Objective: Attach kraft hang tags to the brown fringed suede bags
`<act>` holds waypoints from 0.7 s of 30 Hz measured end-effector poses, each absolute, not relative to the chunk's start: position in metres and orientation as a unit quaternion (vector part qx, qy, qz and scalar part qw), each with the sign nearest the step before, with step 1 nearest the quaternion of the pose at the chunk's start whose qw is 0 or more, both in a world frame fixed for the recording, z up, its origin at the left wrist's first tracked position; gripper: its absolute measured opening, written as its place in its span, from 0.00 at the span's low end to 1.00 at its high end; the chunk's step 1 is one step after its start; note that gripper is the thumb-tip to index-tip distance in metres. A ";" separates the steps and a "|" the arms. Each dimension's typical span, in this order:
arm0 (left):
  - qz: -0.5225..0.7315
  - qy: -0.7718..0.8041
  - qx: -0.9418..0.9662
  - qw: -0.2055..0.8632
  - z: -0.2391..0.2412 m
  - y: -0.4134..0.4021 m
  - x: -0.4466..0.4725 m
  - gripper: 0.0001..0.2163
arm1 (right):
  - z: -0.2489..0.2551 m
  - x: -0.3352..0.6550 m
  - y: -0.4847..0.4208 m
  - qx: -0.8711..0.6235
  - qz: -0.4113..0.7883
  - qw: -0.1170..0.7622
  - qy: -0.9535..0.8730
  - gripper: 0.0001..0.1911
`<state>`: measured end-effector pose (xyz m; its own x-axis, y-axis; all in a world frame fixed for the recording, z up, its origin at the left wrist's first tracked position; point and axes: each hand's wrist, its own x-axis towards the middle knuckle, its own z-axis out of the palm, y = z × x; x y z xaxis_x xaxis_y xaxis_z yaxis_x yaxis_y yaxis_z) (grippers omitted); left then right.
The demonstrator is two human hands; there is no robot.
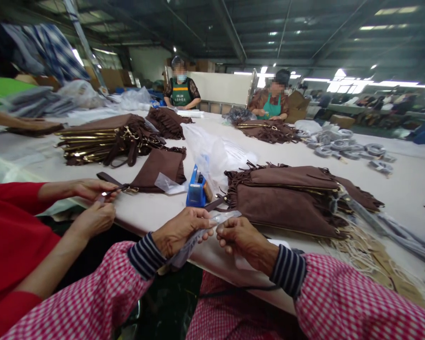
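Between my hands, at the table's near edge, stretches a piece of clear plastic film (226,216). My left hand (187,229) is closed with thumb and fingers pinched on the film, part of which hangs below toward my lap. Close beside it, my right hand (242,238) pinches at the film's other side; its fingertips are pressed together. Just beyond the hands stands a blue tape dispenser (197,186). A dark brown strap (216,202) runs from near the hands to a stack of brown fringed bags (283,205) on the right.
On the left, a co-worker's hands (94,208) hold the strap of a brown bag (159,170). A pile of brown bags with gold zips (95,137) lies behind. Tags with strings (368,255) and grey coiled straps (340,141) lie right. Two people work across the table.
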<state>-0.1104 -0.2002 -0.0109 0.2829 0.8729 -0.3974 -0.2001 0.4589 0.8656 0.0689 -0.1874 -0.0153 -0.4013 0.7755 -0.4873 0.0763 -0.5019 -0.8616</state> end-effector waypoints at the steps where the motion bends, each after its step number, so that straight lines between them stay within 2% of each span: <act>1: 0.384 0.459 0.341 0.725 -0.013 -0.203 -0.108 0.16 | -0.015 0.067 -0.187 -0.491 0.717 0.256 -0.424 0.11; 8: 0.432 0.399 0.230 0.776 -0.022 -0.218 -0.095 0.21 | -0.023 0.068 -0.181 -0.457 0.743 0.263 -0.412 0.07; 12: 0.441 0.389 0.216 0.780 -0.028 -0.224 -0.091 0.20 | -0.027 0.073 -0.178 -0.451 0.726 0.280 -0.436 0.07; 18: 0.418 0.405 0.217 0.784 -0.027 -0.230 -0.079 0.22 | -0.025 0.080 -0.177 -0.473 0.632 0.238 -0.565 0.04; 21: 0.426 0.385 0.228 0.786 -0.022 -0.229 -0.070 0.23 | -0.026 0.085 -0.175 -0.442 0.553 0.250 -0.660 0.10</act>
